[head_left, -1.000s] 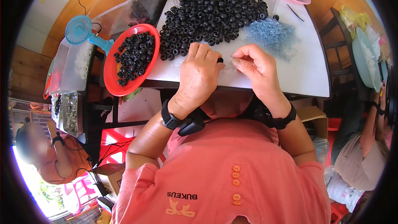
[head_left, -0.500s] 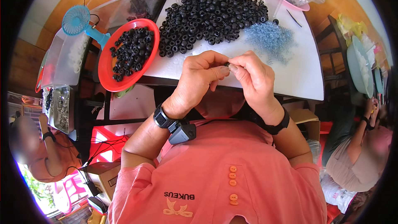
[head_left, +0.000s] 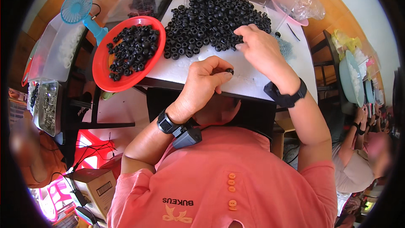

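Observation:
My left hand [head_left: 205,77] is over the near edge of the white table top [head_left: 202,57], with thumb and forefinger pinching a small black ring-shaped part [head_left: 230,71]. Further right, my right hand [head_left: 262,47] reaches over the near right side of a big heap of black ring-shaped parts [head_left: 211,17]. Its thumb and forefinger are apart, and nothing shows between them. Partly behind that hand lies a small pile of fine light-blue pieces [head_left: 285,47]. To the left of the heap, a red bowl [head_left: 101,76] holds more of the black parts.
A blue fan [head_left: 76,7] and a clear bin [head_left: 50,59] stand at the left, with a metal tray [head_left: 47,107] nearer. Clear panels rise behind the heap. A pink basin [head_left: 301,22] with plastic film is at the back right. Other people sit at both sides.
My hands were together at the near edge. The right hand has moved away, up and right to the heap, while the left stays near its place with the black part in its pinch.

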A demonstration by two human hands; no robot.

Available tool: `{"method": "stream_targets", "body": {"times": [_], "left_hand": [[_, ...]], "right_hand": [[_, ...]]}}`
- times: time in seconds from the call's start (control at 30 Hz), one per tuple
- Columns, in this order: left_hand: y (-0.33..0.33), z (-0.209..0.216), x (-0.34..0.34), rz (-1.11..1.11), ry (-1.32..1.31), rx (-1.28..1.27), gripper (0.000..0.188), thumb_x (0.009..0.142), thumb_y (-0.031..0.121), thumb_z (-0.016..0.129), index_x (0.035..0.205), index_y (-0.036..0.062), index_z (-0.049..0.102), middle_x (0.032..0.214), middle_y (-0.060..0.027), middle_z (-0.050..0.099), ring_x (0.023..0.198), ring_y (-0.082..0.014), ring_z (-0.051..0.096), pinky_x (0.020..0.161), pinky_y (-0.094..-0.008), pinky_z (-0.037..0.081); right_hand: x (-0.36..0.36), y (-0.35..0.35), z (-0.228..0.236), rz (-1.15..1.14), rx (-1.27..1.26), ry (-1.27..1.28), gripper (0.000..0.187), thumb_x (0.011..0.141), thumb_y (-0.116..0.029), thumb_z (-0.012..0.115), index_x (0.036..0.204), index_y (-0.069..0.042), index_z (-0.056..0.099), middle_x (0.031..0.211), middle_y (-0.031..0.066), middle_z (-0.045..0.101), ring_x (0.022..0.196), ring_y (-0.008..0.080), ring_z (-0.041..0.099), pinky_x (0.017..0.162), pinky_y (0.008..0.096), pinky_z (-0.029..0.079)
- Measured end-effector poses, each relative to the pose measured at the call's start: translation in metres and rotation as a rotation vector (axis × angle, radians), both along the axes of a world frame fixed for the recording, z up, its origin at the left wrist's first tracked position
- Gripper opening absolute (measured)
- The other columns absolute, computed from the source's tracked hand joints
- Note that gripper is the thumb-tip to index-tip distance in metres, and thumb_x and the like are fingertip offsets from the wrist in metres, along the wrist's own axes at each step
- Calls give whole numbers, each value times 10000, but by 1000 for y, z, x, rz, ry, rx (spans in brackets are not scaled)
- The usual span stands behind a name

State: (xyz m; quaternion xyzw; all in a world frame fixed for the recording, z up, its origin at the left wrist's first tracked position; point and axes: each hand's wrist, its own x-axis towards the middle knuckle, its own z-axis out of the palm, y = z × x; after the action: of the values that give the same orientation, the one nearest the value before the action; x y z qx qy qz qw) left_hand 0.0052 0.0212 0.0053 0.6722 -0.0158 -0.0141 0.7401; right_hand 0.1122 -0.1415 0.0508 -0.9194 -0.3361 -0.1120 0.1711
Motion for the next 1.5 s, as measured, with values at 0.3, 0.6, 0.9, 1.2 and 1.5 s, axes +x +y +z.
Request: {"method": "stream_targets", "body": {"times": [0.3, 0.6, 0.9, 1.2, 1.5], "left_hand": [[5, -3, 1, -63, 35, -40, 198, 908, 77, 641, 1081, -18, 651, 912, -49, 650, 677, -98, 564, 619, -241, 481], [7, -2, -1, 3, 31, -219, 210, 924, 34, 593, 1119, -37, 629, 1030, -108, 661, 898, -170, 651, 639, -272, 536], [9, 4, -8, 60, 31, -185, 187, 924, 24, 606, 1092, -44, 652, 945, -95, 670, 771, -149, 654, 593, -246, 524], [10, 2, -10, 61, 40, -210, 191, 920, 27, 623, 1093, -49, 652, 928, -98, 666, 743, -141, 645, 559, -232, 515], [9, 3, -11, 68, 21, -178, 196, 914, 17, 625, 1095, -52, 653, 923, -108, 666, 729, -138, 640, 556, -231, 509]], "right_hand": [[-9, 17, -5, 228, -147, 22, 258, 750, -7, 614, 1006, -36, 613, 965, 162, 654, 819, 395, 662, 696, 485, 527], [-28, -5, 0, 174, -130, 72, 193, 795, -41, 639, 987, -43, 620, 946, 138, 645, 860, 365, 655, 705, 464, 511], [-26, -22, -4, 8, 236, 65, 63, 833, -39, 649, 897, -35, 649, 841, 115, 675, 773, 310, 670, 671, 355, 503], [-35, -19, -21, -65, -4, -92, 24, 786, -97, 648, 798, -76, 646, 798, 116, 682, 750, 326, 674, 634, 449, 514], [-48, -7, -31, 42, -165, -359, 75, 734, -99, 645, 781, -41, 634, 830, 104, 595, 765, 280, 629, 613, 407, 516]]}}
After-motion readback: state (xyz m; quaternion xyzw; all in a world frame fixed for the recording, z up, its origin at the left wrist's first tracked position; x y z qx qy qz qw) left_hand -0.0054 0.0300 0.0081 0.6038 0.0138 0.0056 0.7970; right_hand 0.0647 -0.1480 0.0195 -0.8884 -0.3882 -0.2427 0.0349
